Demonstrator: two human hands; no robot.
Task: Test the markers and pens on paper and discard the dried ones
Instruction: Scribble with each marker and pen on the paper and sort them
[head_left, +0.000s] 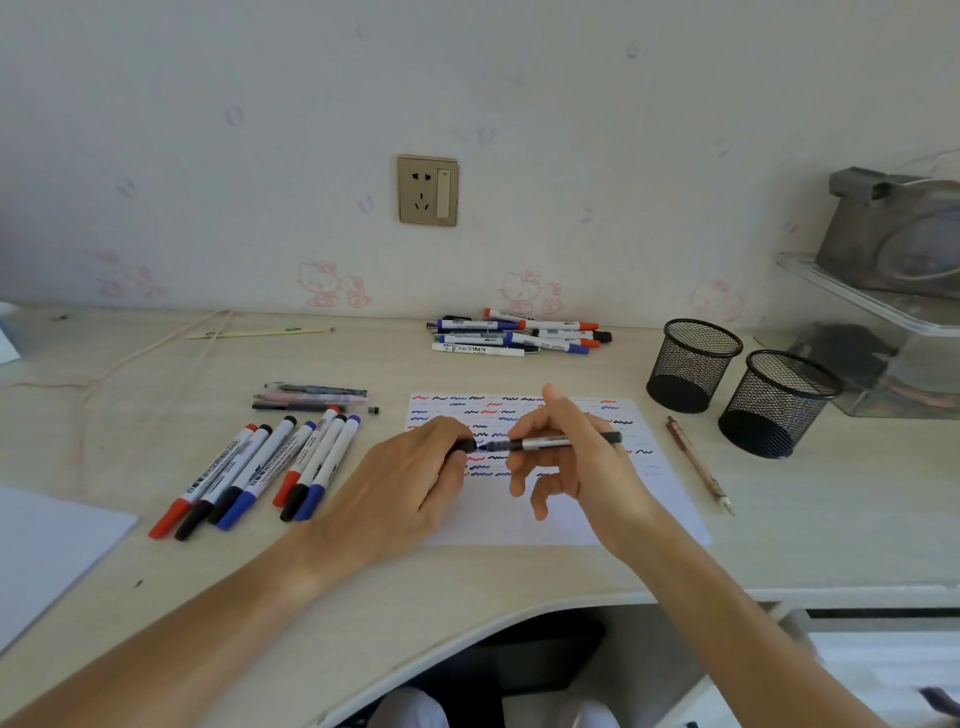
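Right hand (576, 457) holds slim black pen (558, 441); left hand (410, 478) pinches its cap (466, 446).

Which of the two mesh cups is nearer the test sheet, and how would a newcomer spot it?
Start at the scribbled paper in the desk's middle and look past its far right corner. Two black mesh cups stand there; take the far-left cup, nearer the wall than its twin, which sits closer to the clear shelf.

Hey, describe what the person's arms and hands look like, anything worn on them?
Both arms are bare from where they enter the view to the fingertips: no sleeves show. The left hand and the right hand wear no gloves, and no rings, watch, bracelet or wrist strap can be seen. The nails look short and unpainted, as far as the head view shows. No markings or cables on either arm.
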